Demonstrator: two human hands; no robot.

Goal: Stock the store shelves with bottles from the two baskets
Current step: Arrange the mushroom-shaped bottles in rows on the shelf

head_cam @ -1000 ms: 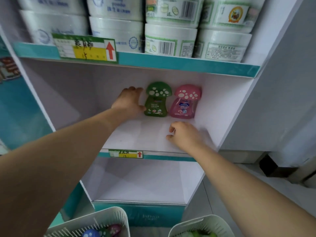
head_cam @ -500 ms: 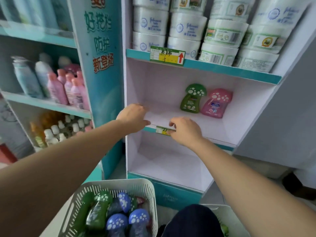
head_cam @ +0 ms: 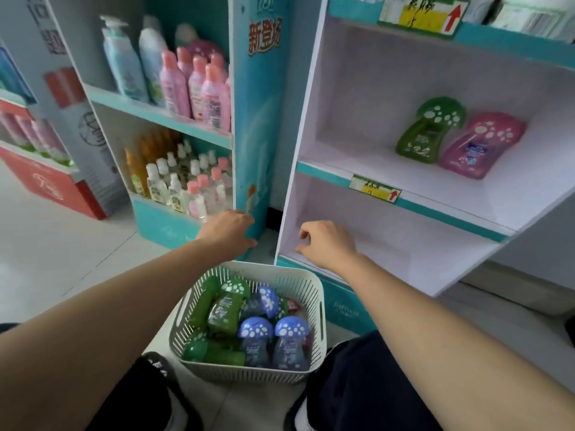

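1. A white slotted basket (head_cam: 280, 272) stands on the floor between the person's knees, just in front of the shelves.
2. It holds mushroom-capped bottles lying in a heap: a green bottle (head_cam: 224, 309) near the top left, and two blue-capped bottles (head_cam: 255, 340) side by side at the near edge.
3. On the middle shelf (head_cam: 357, 157) of the white unit, two more of the same kind stand upright at the back right, touching: a green shelf bottle (head_cam: 431, 132) and, to its right, a pink shelf bottle (head_cam: 480, 147).
4. The left hand (head_cam: 228, 231) hangs above the far left of the basket, fingers relaxed and reaching forward, holding nothing.
5. The right hand (head_cam: 326, 242) hangs in front of the bottom shelf (head_cam: 404, 241), fingers loosely curled, also holding nothing.
6. A yellow price tag (head_cam: 375, 192) with a red arrow sits on the teal front edge of the middle shelf.
7. To the left, a teal shelf unit (head_cam: 261, 119) carries pink lotion bottles (head_cam: 199, 85) above and small clear bottles (head_cam: 183, 188) below.
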